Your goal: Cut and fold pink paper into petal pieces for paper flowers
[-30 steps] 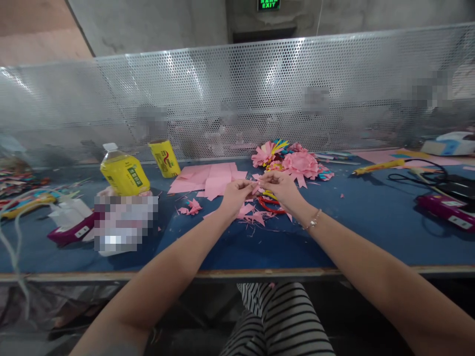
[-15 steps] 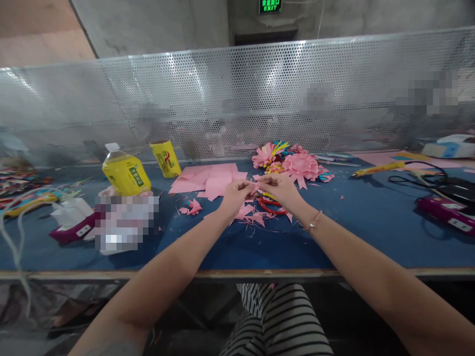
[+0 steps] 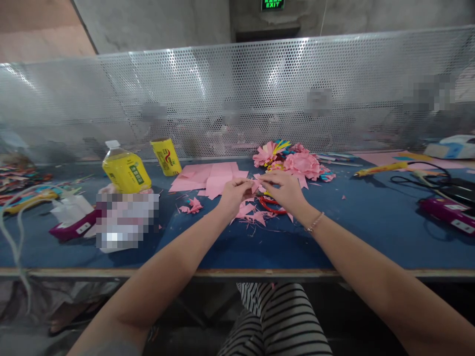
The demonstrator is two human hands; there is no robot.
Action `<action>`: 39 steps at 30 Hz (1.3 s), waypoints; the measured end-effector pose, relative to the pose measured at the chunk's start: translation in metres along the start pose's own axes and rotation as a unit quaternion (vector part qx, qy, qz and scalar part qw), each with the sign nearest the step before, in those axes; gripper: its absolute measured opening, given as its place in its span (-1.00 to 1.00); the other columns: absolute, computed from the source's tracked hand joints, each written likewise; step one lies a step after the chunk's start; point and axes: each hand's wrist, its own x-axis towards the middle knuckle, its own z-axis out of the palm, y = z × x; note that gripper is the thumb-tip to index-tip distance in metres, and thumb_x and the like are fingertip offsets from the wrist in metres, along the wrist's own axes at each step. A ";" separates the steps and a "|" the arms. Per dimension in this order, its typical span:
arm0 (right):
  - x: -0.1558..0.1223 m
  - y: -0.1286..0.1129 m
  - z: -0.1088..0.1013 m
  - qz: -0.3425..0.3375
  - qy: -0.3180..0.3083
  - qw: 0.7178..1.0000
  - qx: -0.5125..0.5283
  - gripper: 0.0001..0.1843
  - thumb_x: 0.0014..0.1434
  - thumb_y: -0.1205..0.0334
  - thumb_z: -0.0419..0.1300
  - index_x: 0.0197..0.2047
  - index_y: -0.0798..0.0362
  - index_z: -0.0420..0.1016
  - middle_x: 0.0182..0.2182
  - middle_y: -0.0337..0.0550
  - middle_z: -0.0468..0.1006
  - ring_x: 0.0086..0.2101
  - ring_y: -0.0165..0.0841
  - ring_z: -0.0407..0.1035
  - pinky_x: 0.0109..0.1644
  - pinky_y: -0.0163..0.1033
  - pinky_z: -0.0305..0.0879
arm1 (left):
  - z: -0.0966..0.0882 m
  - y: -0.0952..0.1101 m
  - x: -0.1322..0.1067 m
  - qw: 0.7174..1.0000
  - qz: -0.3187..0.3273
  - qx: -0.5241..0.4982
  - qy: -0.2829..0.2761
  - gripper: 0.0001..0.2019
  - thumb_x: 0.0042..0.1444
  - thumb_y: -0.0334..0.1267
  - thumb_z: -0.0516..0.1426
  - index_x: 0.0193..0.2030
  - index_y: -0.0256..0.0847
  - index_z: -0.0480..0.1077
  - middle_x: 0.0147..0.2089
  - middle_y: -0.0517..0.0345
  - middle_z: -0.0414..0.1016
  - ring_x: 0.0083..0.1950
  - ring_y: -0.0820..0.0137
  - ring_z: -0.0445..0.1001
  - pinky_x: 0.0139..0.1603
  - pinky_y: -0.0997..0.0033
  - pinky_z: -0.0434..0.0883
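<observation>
Arms forward, hands close together

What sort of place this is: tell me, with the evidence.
Probably a paper-craft workshop: ruffled pink paper flowers and flat pink sheets lie on the blue worktop, and a green exit sign shows beyond.

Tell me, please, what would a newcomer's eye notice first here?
The pink paper flowers probably come first, heaped at the back of the blue tabletop, beyond the right hand. Next, the left hand pinches a piece of pink paper near centre. The yellow-labelled plastic bottle at left and green EXIT sign up top also stand out.
</observation>
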 end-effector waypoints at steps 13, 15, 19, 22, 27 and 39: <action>-0.001 0.005 0.000 -0.036 0.007 0.999 -0.017 -0.81 0.02 0.30 0.08 -0.34 -0.05 0.52 -0.32 -0.18 0.52 -0.28 -0.34 0.38 -0.14 -0.15 0.30 | 0.001 -0.002 0.002 0.998 -0.058 -0.028 0.019 -0.93 -0.16 -0.41 0.12 -0.60 -0.35 0.34 -0.59 0.14 0.40 -0.52 0.53 0.41 -0.38 0.49 0.37; 0.000 0.003 -0.001 -0.033 0.008 0.999 -0.026 -0.82 0.02 0.32 0.09 -0.37 -0.02 0.52 -0.34 -0.17 0.52 -0.29 -0.35 0.38 -0.14 -0.16 0.29 | 0.001 -0.002 0.002 0.998 -0.057 -0.026 0.015 -0.93 -0.16 -0.41 0.12 -0.59 -0.35 0.34 -0.59 0.14 0.40 -0.51 0.53 0.41 -0.37 0.48 0.37; 0.001 0.001 -0.002 -0.034 0.006 0.999 -0.032 -0.86 -0.01 0.35 0.10 -0.41 0.04 0.49 -0.40 -0.14 0.51 -0.32 -0.37 0.36 -0.18 -0.19 0.29 | 0.000 -0.002 0.002 0.999 -0.042 -0.012 0.001 -0.95 -0.17 -0.39 0.14 -0.55 -0.34 0.35 -0.58 0.17 0.40 -0.50 0.52 0.41 -0.32 0.42 0.38; 0.001 0.001 -0.002 -0.023 -0.004 0.999 -0.029 -0.89 -0.01 0.34 0.10 -0.43 0.04 0.46 -0.43 -0.15 0.48 -0.35 -0.38 0.33 -0.26 -0.22 0.30 | 0.000 -0.003 0.001 1.000 -0.017 0.012 -0.009 -0.93 -0.21 -0.39 0.17 -0.55 -0.33 0.34 -0.61 0.21 0.37 -0.51 0.51 0.41 -0.31 0.37 0.39; 0.000 -0.001 0.002 0.041 -0.022 0.999 0.017 -0.93 -0.03 0.33 0.10 -0.45 0.08 0.40 -0.43 -0.14 0.44 -0.37 -0.40 0.31 -0.37 -0.29 0.29 | 0.001 -0.006 0.001 0.999 0.035 0.038 -0.006 -0.89 -0.24 -0.37 0.17 -0.59 -0.31 0.29 -0.64 0.25 0.32 -0.54 0.52 0.38 -0.32 0.32 0.39; -0.002 -0.005 0.001 0.034 -0.028 0.999 0.011 -0.93 -0.03 0.32 0.10 -0.45 0.07 0.42 -0.46 -0.16 0.47 -0.39 -0.40 0.33 -0.37 -0.30 0.27 | 0.001 -0.004 0.001 0.999 0.023 0.009 -0.021 -0.93 -0.23 -0.36 0.15 -0.57 -0.33 0.33 -0.62 0.20 0.36 -0.54 0.53 0.36 -0.35 0.36 0.38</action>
